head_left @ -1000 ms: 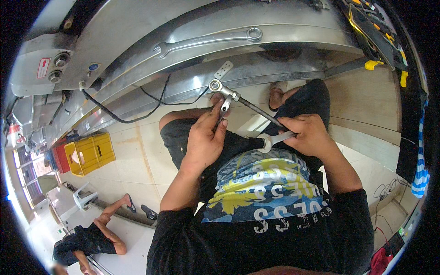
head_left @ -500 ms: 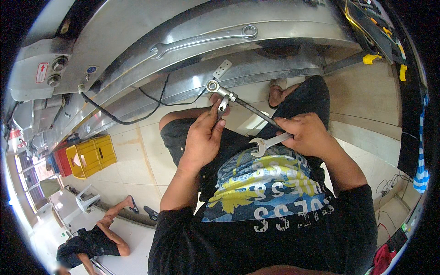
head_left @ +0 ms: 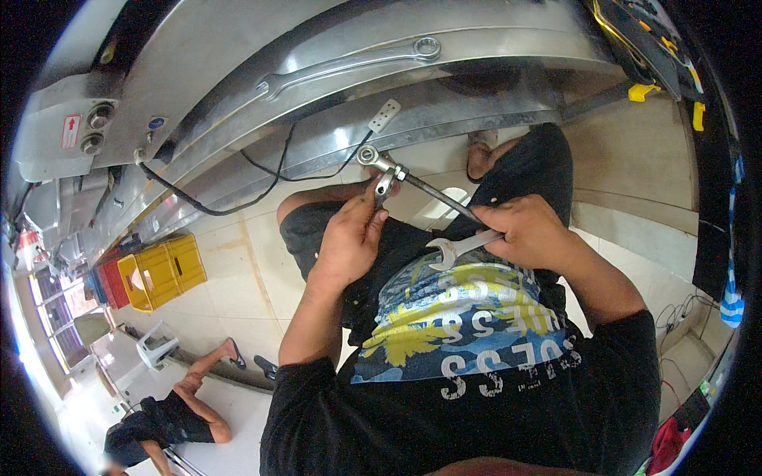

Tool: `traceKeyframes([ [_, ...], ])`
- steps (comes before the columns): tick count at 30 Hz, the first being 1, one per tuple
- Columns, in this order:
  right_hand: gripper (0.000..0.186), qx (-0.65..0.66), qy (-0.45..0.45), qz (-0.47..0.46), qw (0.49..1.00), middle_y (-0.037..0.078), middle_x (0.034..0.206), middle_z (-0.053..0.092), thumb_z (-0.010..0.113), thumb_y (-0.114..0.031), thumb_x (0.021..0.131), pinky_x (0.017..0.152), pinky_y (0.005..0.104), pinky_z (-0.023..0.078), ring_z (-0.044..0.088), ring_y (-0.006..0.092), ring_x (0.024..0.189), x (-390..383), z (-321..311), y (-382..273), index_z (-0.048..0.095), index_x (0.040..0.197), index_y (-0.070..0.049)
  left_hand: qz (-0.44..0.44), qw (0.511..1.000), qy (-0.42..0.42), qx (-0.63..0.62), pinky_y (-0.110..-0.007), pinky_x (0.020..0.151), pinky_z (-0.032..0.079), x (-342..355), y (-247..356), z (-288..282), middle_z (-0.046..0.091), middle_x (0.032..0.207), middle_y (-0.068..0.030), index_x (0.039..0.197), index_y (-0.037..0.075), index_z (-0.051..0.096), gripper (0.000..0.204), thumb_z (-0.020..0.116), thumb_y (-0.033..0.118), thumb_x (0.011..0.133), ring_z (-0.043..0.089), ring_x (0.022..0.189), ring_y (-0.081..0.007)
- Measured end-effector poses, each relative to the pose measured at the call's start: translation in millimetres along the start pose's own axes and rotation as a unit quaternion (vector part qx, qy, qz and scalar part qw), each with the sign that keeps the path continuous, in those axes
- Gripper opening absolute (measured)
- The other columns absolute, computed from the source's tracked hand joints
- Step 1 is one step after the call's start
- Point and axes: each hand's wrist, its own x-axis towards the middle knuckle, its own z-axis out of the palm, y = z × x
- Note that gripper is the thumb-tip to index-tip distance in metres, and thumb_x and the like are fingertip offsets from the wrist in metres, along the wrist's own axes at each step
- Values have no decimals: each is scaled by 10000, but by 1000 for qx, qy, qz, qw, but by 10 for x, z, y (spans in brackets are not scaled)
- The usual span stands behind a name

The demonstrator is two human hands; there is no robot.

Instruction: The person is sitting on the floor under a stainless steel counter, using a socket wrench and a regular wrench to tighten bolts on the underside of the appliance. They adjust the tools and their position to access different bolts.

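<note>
Between my hands lies a dark metal rod (head_left: 436,192) with a ring-shaped rod end (head_left: 368,155) and a nut (head_left: 401,172) at its far left end. My left hand (head_left: 349,242) is closed around a short metal tool with a round hole (head_left: 384,187), which meets the rod end beside the nut; its kind is partly hidden by the fingers. My right hand (head_left: 524,230) grips the near right end of the rod. The same hand also holds an open-end wrench (head_left: 468,244), its jaw pointing left in front of my shirt.
A long combination wrench (head_left: 349,69) rests on the steel machine ledge (head_left: 508,49) ahead. A black cable (head_left: 230,213) and a white power strip (head_left: 385,116) hang near it. Yellow crate (head_left: 163,272) stands on the floor at left; another person (head_left: 171,420) sits lower left.
Both hands keep their holds and barely move. The rod and wrench shift slightly to the left in the picture, and the whole view moves a little.
</note>
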Motion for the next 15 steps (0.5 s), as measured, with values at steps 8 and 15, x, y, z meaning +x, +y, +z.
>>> traceKeyframes([
  [8, 460, -16, -43, -8, 999, 167, 842, 710, 698, -293, 796, 694, 502, 550, 696, 379, 794, 42, -33, -18, 640, 1210, -100, -122, 975, -62, -172, -309, 691, 485, 27, -67, 22, 580, 851, -90, 1218, -28, 593, 284, 611, 152, 998, 579, 743, -177],
  [15, 473, 43, -60, -8, 997, 172, 859, 712, 691, -251, 795, 714, 513, 541, 696, 393, 804, 100, -30, 52, 617, 1237, -101, -120, 977, -37, -172, -283, 655, 469, 32, -44, 59, 570, 848, -39, 1176, -10, 608, 239, 612, 153, 1002, 549, 718, -118],
])
